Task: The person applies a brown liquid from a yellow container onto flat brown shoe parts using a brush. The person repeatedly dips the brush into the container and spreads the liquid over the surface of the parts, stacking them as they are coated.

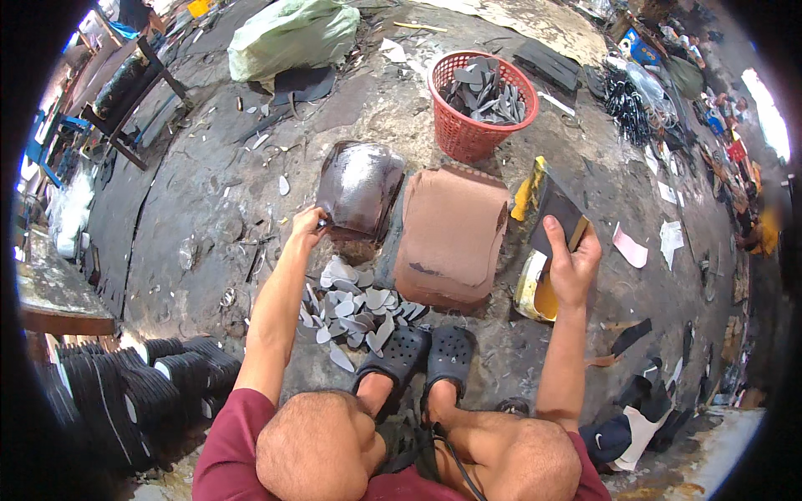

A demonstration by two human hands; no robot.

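Observation:
My left hand [311, 224] is closed in a pinch at the lower left corner of a glossy dark brown sheet [361, 188], which looks freshly wet. In my right hand [573, 260] is a dark flat spreader [558, 207], its far end coated in yellow glue. Below it stands an open can [528, 288] with yellow glue inside. Between the hands lies a stack of matte brown sheets [454, 238]. Several grey teardrop-shaped pieces [357, 307] are heaped near my left forearm, in front of my shoes.
A red plastic basket [474, 134] full of grey pieces stands beyond the brown stack. At the lower left are rows of black soles [134, 392]. A pale green bag [292, 37] lies at the back, and a wooden stand [129, 92] is at the far left. Scraps litter the floor.

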